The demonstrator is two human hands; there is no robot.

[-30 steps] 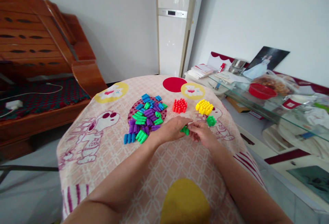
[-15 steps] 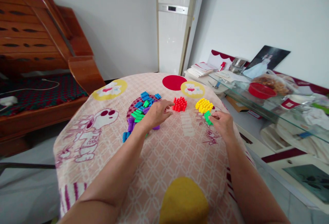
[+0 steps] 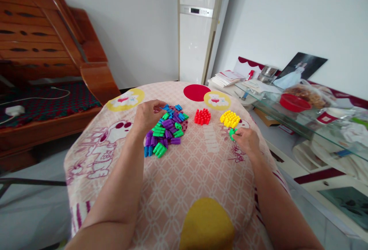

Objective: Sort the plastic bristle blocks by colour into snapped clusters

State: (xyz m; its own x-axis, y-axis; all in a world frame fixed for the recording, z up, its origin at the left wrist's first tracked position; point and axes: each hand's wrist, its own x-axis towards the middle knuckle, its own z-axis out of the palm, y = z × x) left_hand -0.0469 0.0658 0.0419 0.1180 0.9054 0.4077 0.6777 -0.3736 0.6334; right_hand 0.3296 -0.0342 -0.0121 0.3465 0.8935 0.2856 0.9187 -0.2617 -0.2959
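My left hand point(image 3: 148, 115) is at the far left of a mixed pile of plastic building blocks point(image 3: 168, 125) in purple, green and blue. Its thumb and fingers close on a blue building block point(image 3: 166, 107) at the pile's back edge. On the right, my right hand point(image 3: 245, 139) pinches a green building block point(image 3: 232, 133) just in front of a tight cluster of yellow building blocks point(image 3: 230, 119). Between the two hands stands a cluster of red building blocks point(image 3: 202, 116), touched by neither.
A patterned cloth point(image 3: 184, 188) covers the round table. To the right, a glass-topped cabinet point(image 3: 273, 108) bears papers, a red bowl point(image 3: 294, 102) and bags. A wooden bench point(image 3: 94, 77) is at the left; a tall white appliance point(image 3: 195, 43) stands behind.
My left hand has moved left from beside the red cluster to the pile's back edge, uncovering more of the pile. My right hand stays by the yellow cluster with the green block, now turned differently.
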